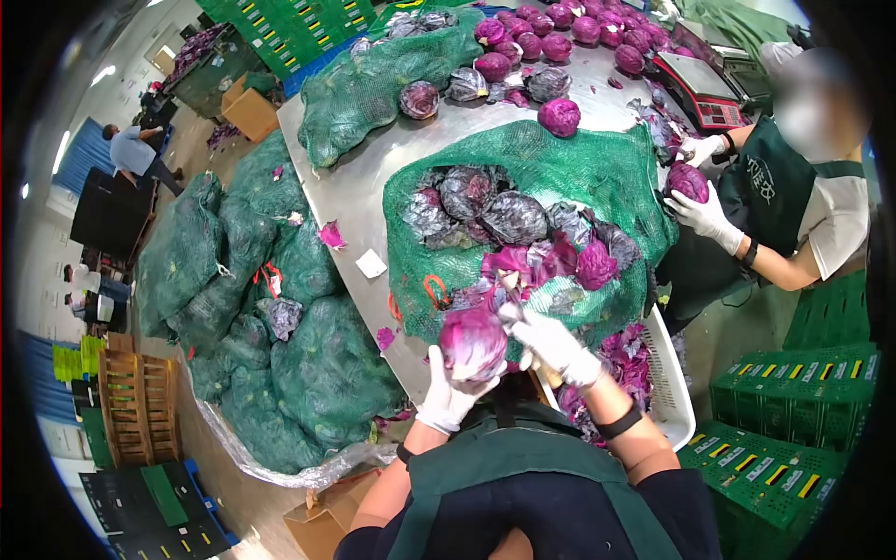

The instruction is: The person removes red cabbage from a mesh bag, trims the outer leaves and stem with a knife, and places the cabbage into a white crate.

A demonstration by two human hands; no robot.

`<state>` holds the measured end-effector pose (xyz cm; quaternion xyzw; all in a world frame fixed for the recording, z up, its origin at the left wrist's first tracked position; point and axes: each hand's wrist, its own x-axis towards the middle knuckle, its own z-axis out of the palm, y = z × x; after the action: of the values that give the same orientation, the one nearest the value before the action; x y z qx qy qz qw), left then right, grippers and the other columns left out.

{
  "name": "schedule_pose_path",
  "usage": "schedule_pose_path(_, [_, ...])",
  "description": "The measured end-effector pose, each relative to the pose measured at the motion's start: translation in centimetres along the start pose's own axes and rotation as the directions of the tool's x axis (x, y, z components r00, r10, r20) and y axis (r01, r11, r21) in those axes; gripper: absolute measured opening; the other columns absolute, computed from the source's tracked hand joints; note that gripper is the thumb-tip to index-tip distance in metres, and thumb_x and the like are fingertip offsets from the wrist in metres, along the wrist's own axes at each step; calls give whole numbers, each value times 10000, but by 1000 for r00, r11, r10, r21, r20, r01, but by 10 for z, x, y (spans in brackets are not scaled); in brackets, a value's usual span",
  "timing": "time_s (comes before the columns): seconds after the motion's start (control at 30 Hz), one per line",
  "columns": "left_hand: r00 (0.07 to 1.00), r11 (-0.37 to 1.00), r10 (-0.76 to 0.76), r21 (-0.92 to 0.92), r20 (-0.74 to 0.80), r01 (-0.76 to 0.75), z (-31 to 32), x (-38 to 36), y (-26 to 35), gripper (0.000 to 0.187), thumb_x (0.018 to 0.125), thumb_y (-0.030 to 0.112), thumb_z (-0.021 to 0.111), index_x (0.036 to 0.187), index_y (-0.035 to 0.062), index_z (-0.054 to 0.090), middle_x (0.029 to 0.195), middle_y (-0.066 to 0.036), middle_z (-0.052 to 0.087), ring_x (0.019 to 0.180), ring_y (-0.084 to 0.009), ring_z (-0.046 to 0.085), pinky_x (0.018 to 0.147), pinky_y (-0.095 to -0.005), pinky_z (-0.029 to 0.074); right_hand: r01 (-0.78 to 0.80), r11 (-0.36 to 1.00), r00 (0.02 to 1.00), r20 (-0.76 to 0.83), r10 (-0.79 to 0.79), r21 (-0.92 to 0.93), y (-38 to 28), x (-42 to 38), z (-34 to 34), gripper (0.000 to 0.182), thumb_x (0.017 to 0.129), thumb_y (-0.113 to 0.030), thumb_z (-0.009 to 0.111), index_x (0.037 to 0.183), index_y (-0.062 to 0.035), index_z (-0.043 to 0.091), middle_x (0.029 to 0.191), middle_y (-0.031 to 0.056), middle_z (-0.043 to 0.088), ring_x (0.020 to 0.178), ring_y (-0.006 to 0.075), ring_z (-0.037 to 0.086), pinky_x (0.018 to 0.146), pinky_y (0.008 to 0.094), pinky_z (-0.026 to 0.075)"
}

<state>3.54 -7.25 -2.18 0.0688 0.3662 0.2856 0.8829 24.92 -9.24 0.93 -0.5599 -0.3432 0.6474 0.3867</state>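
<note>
My left hand, in a white glove, is wrapped round the underside of a red cabbage above the table's near edge. Just right of that cabbage is my gloved right hand, its fingers curled; a small brownish thing shows under them, too unclear to name. Beyond my hands an open green mesh bag lies on the metal table. Dark-leaved cabbages and loose purple leaves rest on it. A white basket of purple trimmings stands right of my right hand.
Across the table's right side, a co-worker's gloved hands hold a red cabbage. Full mesh bags are piled at the left. Peeled cabbages and a red scale sit at the back. Green crates stand lower right.
</note>
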Motion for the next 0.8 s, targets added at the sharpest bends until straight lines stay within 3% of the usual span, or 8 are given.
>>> schedule_pose_path(0.07, [991, 957, -79, 270, -112, 107, -18, 14, -3, 896, 801, 700, 459, 1403, 68, 259, 1325, -187, 447, 1121, -395, 528, 857, -513, 503, 66, 996, 997, -37, -64, 56, 42, 15, 8, 468, 923, -339, 528, 1285, -46, 490, 935, 46, 640, 512, 69, 562, 473, 189, 444])
schedule_pose_path(0.1, [991, 970, 114, 208, 70, -126, -45, 42, -17, 787, 854, 558, 537, 1390, 50, 265, 1275, -172, 480, 1077, -338, 563, 866, -447, 504, 65, 996, 997, -37, -63, 53, 55, 29, 6, 468, 923, -339, 528, 1285, -46, 490, 935, 46, 640, 512, 69, 562, 473, 189, 444])
schedule_pose_path(0.13, [975, 582, 203, 812, -87, -49, -88, 59, -11, 761, 834, 405, 648, 1383, 36, 273, 1295, -158, 437, 1094, -273, 535, 882, -395, 485, -22, 997, 999, -22, 23, 78, 66, 44, 2, 431, 941, -319, 505, 1277, -50, 503, 928, 34, 632, 526, 68, 549, 482, 196, 434])
schedule_pose_path(0.2, [691, -6, 659, 921, 297, -390, -67, 55, -22, 827, 704, 411, 765, 1288, -28, 376, 1188, -195, 475, 1045, -281, 532, 888, -366, 451, -110, 988, 994, -10, 112, 105, 82, 60, -3, 397, 959, -298, 481, 1270, -54, 516, 922, 22, 625, 541, 67, 536, 492, 202, 424])
schedule_pose_path(0.27, [740, -88, 605, 948, 294, -305, -31, 36, -3, 845, 676, 406, 785, 1274, -34, 382, 1181, -196, 469, 1052, -286, 522, 897, -375, 441, 211, 974, 975, -93, -203, 87, 93, 66, -5, 410, 962, -286, 459, 1283, -34, 491, 832, 61, 642, 575, 89, 570, 541, 224, 468])
schedule_pose_path(0.3, [783, -176, 554, 959, 282, -222, -20, 32, 4, 862, 648, 401, 805, 1260, -39, 387, 1175, -197, 462, 1060, -290, 511, 907, -383, 431, -105, 978, 992, -52, 116, 183, 74, 58, -8, 409, 961, -256, 449, 1291, -14, 478, 1027, 127, 652, 811, 175, 638, 757, 276, 499])
schedule_pose_path(0.43, [706, -110, 621, 929, 342, -353, -20, 56, 0, 864, 645, 373, 810, 1262, -52, 379, 1174, -198, 458, 1097, -324, 484, 947, -399, 403, 474, 724, 777, -149, -612, -502, 76, 40, 8, 437, 944, -219, 458, 1332, -20, 438, 1271, 196, 525, 1079, 289, 579, 918, 327, 443])
schedule_pose_path(0.8, [711, -147, 663, 972, 236, -185, -6, 83, -3, 894, 694, 485, 739, 1312, -33, 353, 1186, -215, 424, 1104, -368, 454, 941, -426, 395, 189, 779, 845, -305, -439, -598, 75, 43, 17, 541, 903, -257, 522, 1363, -26, 357, 1231, 225, 521, 1005, 364, 584, 860, 386, 465])
